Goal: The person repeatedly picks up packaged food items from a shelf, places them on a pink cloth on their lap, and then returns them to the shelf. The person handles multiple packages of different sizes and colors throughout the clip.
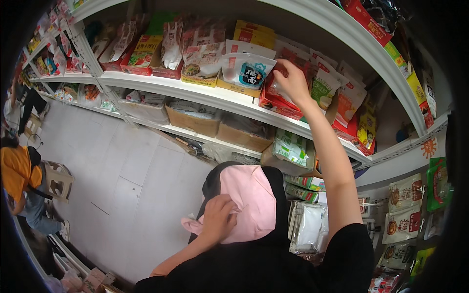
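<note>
My right hand (293,80) reaches up to the shelf, its fingers bent over a clear packet (276,89) in a red display box (280,104). Whether the fingers grip the packet cannot be told. Just left of the hand, a white pouch (249,69) with a dark blue label leans in a yellow box, and a green and white pouch (324,88) stands to the right. Near my lap, my left hand (220,218) pinches a fold of a pink cloth (256,201), which lies over dark clothing.
The white metal shelf (183,84) holds rows of packets in display boxes. Cardboard boxes (194,121) stand on the level below. Pouches (405,197) hang at the right. A person in an orange top (22,168) is at the far left, beside a plastic stool (58,179); another person stands beyond.
</note>
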Available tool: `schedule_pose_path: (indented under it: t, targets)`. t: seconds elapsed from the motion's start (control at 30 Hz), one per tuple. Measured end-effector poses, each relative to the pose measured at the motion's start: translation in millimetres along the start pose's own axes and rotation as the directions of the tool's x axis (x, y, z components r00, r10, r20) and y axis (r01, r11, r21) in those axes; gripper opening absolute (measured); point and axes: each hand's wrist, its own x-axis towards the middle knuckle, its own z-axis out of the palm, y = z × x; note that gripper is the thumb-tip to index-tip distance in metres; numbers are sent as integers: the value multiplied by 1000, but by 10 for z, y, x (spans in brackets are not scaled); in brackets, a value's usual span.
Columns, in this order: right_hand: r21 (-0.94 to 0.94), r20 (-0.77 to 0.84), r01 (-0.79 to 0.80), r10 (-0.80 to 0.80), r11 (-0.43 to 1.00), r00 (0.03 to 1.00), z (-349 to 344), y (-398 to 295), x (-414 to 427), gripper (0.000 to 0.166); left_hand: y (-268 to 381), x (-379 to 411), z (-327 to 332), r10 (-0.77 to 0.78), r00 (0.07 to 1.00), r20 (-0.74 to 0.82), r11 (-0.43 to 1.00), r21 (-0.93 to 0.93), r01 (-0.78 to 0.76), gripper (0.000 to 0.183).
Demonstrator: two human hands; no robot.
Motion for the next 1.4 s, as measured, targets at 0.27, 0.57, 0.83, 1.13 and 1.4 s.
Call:
schedule_pose_path:
  t: [0.27, 0.57, 0.83, 1.13, 1.4]
  targets:
    - [537, 59, -369, 402, 759, 914, 322, 3, 191, 21, 26, -5, 47, 11, 998, -55, 993, -114, -17, 31]
    - [568, -327, 89, 125, 818, 937, -486, -782, 62, 20, -409, 3, 7, -714, 699, 49, 430, -756, 493, 13]
    - [800, -240, -102, 472, 591, 849, -942, -1094, -1735, 17, -568, 150, -345, -705, 541, 459, 51, -727, 685, 27]
    - [816, -137, -278, 636, 507, 760, -1297, -861, -3157, 18, -723, 846, -167, -499, 854, -148, 719, -621, 313, 41]
    - [833, -168, -248, 653, 495, 739, -1373, -1010, -3398, 22, 172, 1078, 680, -21, 917, 397, 869, 460, -179, 38]
